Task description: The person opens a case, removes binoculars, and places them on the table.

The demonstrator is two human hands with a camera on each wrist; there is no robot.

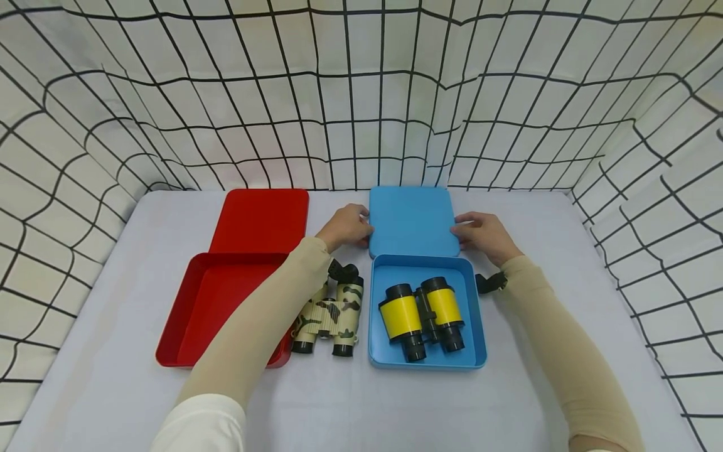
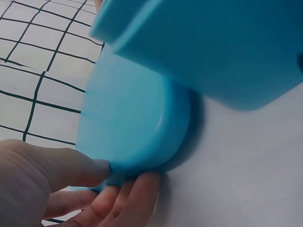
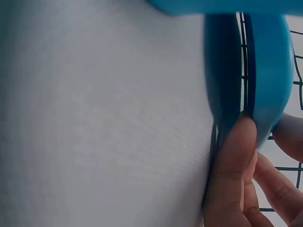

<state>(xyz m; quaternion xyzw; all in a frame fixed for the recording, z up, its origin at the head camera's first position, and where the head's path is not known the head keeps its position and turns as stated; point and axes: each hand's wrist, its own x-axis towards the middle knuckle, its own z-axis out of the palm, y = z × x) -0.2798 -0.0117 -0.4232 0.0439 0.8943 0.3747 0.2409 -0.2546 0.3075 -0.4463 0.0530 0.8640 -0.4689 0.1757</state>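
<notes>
A flat blue lid [image 1: 411, 221] lies behind the blue box [image 1: 427, 365], with one hand at each side of it. My left hand [image 1: 348, 226] holds its left edge; in the left wrist view the thumb [image 2: 78, 166] is on top and the fingertips are at the rim below. At the right edge my right hand [image 1: 484, 235] pinches the lid's side wall [image 3: 271, 75] between thumb and fingers. A narrow gap shows beneath the lid in the right wrist view. Inside the box rest yellow and black binoculars [image 1: 401, 318].
Camouflage binoculars [image 1: 348, 314] stand between the boxes, partly behind my left arm. To the left is an open red box [image 1: 189, 301], with a red lid [image 1: 262, 220] behind it. A dark strap [image 1: 490, 283] lies by my right wrist. Black wire grid surrounds the white table.
</notes>
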